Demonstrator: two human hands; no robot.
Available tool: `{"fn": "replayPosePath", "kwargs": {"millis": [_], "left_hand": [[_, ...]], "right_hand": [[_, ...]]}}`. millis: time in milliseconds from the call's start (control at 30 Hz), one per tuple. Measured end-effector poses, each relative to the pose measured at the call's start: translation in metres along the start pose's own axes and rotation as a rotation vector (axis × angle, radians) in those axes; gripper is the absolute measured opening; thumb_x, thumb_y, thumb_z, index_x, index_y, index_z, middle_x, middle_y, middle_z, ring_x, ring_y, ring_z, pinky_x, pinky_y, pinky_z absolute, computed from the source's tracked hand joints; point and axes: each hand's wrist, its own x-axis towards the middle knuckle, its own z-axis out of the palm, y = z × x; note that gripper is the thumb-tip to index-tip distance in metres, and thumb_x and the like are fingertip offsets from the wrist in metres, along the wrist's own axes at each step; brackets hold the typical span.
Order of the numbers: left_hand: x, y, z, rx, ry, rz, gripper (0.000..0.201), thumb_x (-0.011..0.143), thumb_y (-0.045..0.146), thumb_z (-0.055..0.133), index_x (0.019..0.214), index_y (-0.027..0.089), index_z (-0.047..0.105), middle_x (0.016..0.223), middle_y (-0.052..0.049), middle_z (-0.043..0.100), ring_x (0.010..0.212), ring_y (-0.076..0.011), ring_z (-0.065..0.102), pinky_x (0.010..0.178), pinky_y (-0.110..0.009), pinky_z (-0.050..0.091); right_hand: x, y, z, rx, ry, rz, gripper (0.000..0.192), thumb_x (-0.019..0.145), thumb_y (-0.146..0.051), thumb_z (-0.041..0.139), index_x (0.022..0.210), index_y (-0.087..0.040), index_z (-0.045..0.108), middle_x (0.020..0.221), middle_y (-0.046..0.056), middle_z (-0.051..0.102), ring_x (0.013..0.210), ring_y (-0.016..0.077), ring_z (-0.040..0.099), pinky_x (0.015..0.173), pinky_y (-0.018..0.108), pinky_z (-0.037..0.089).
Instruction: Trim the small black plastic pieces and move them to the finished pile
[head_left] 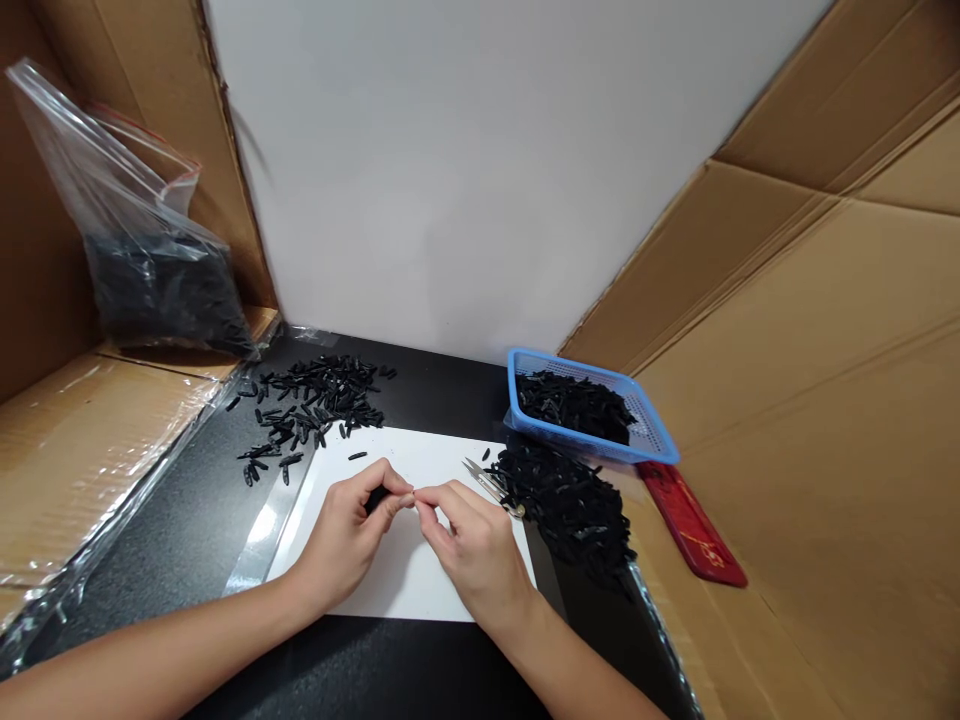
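Observation:
My left hand (352, 525) and my right hand (476, 535) meet fingertip to fingertip above a white sheet (397, 585). Both are closed in a pinch. Whatever lies between the fingertips is too small or hidden to make out. A dark patch shows inside the curl of my left fingers; I cannot tell what it is. One slim black piece (358, 456) lies on the sheet beyond my left hand. Small metal scissors (486, 480) lie just past my right hand, their handle end partly among a heap of black pieces (570, 505).
More slim black pieces (322, 392) are scattered at the back left. A blue basket (651, 425) of them stands at the back right, beside a red flat object (694, 525). At left leans a clear zip bag (161, 270) with black contents. Cardboard walls (825, 330) flank the dark table (442, 385).

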Motion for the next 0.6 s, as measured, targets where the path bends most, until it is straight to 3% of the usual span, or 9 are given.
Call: {"fn": "replayPosePath", "kwargs": {"millis": [133, 267, 367, 467, 600], "left_hand": [[0.001, 0.002, 0.001, -0.019, -0.012, -0.012, 0.018, 0.088, 0.028, 0.054, 0.072, 0.02, 0.056, 0.066, 0.004, 0.054, 0.061, -0.0122, 0.047, 0.057, -0.024, 0.035], [0.002, 0.005, 0.002, -0.117, -0.02, -0.028, 0.017, 0.087, 0.029, 0.056, 0.073, 0.02, 0.056, 0.067, 0.004, 0.055, 0.058, -0.0109, 0.044, 0.055, -0.024, 0.035], [0.001, 0.007, 0.0, -0.179, -0.011, -0.063, 0.017, 0.086, 0.031, 0.058, 0.074, 0.019, 0.057, 0.071, 0.002, 0.058, 0.055, -0.0099, 0.041, 0.053, -0.024, 0.033], [0.002, 0.007, -0.002, -0.212, -0.007, -0.1, 0.019, 0.086, 0.033, 0.059, 0.074, 0.019, 0.058, 0.067, 0.003, 0.055, 0.053, -0.0095, 0.038, 0.051, -0.024, 0.031], [0.003, 0.007, -0.004, -0.217, -0.014, -0.096, 0.02, 0.086, 0.035, 0.059, 0.074, 0.019, 0.059, 0.064, 0.004, 0.051, 0.054, -0.0095, 0.038, 0.051, -0.024, 0.03]], "right_hand": [[0.001, -0.003, 0.004, -0.012, 0.031, 0.04, 0.019, 0.085, -0.009, 0.048, 0.077, -0.018, 0.062, 0.065, 0.001, 0.061, 0.054, 0.0132, 0.054, 0.052, 0.024, 0.041], [0.007, -0.003, -0.003, 0.099, 0.062, 0.239, 0.013, 0.078, -0.009, 0.054, 0.071, -0.019, 0.059, 0.063, -0.002, 0.058, 0.05, 0.0113, 0.047, 0.048, 0.023, 0.037], [0.011, 0.003, -0.014, 0.198, 0.121, 0.349, 0.01, 0.081, -0.014, 0.053, 0.074, -0.019, 0.059, 0.062, -0.003, 0.055, 0.05, 0.0113, 0.045, 0.046, 0.023, 0.034], [0.013, 0.008, -0.022, 0.272, 0.086, 0.33, 0.011, 0.086, -0.02, 0.054, 0.075, -0.02, 0.058, 0.062, -0.003, 0.053, 0.05, 0.0112, 0.043, 0.046, 0.023, 0.033], [0.011, 0.006, -0.026, 0.284, -0.021, 0.195, 0.01, 0.088, -0.017, 0.055, 0.079, -0.02, 0.061, 0.073, 0.001, 0.06, 0.059, 0.0136, 0.048, 0.054, 0.026, 0.038]]}}
